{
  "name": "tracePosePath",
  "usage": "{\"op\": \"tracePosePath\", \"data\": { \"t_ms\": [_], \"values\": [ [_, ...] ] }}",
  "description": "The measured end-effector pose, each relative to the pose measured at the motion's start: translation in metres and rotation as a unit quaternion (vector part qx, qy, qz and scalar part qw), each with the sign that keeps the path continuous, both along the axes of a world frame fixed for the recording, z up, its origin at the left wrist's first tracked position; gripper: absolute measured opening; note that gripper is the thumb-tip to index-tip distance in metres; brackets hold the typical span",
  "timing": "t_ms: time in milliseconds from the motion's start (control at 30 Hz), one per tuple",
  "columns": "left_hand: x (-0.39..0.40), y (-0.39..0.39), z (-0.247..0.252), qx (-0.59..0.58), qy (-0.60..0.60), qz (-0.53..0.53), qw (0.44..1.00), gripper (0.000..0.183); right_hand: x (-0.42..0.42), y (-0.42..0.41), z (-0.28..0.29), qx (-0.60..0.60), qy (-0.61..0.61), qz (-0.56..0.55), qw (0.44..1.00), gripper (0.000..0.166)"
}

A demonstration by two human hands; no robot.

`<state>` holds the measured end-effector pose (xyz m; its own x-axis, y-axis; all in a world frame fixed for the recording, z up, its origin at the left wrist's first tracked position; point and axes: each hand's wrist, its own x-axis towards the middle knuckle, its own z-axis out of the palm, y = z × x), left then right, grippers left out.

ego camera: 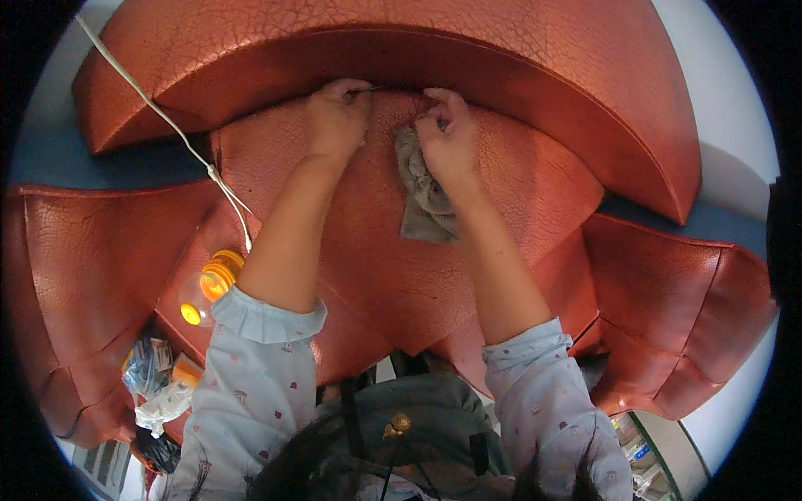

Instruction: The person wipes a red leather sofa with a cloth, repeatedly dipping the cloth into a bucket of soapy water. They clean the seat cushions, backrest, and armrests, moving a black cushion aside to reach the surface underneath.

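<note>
My left hand (337, 119) is at the back of a reddish-brown leather seat (376, 275), near the seam under the backrest. Its thumb and fingers pinch a thin strand (376, 88) whose exact kind is too small to tell. To its right, my right hand (452, 141) has curled fingers, its index finger bent toward the left hand. A grey patterned cloth piece (423, 200) lies on the seat beneath and beside the right hand and forearm, partly hidden by them. Whether the right fingers grip the cloth or a fine strand is unclear.
The curved leather backrest (401, 50) rises just beyond both hands. A white cable (156, 109) crosses the left side. By my left sleeve lie a clear plastic container with an orange lid (219, 275) and plastic bags (164, 404). Leather armrests (113, 263) flank the seat.
</note>
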<state>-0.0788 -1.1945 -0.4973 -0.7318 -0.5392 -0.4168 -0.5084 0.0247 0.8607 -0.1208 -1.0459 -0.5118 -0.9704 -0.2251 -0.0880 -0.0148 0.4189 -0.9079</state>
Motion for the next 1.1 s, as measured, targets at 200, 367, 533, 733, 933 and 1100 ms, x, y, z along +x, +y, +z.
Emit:
{"op": "tracePosePath", "data": {
  "t_ms": [200,367,533,733,933,1100],
  "values": [
    [-0.002,0.001,-0.021,-0.103,0.065,-0.031,0.992,0.017,-0.005,-0.029,0.007,0.143,-0.002,0.104,0.984,0.044],
    [0.001,-0.011,-0.049,-0.260,0.180,0.013,0.949,0.018,0.008,-0.044,0.012,0.124,-0.019,0.151,0.980,0.042],
    [0.068,0.030,0.005,0.026,0.062,-0.029,0.997,0.015,0.031,0.048,0.037,-0.051,-0.175,0.104,0.978,0.033],
    [0.292,0.124,0.064,0.061,-0.207,-0.275,0.937,0.020,-0.011,0.205,0.075,-0.182,-0.207,-0.318,0.907,0.012],
    [0.404,0.162,0.056,-0.013,-0.248,-0.491,0.835,0.022,-0.021,0.094,0.034,0.150,0.008,-0.127,0.980,0.035],
    [0.342,0.132,0.048,0.071,-0.210,-0.288,0.932,0.022,-0.014,0.032,0.015,0.209,0.227,0.033,0.950,0.029]
  ]
}}
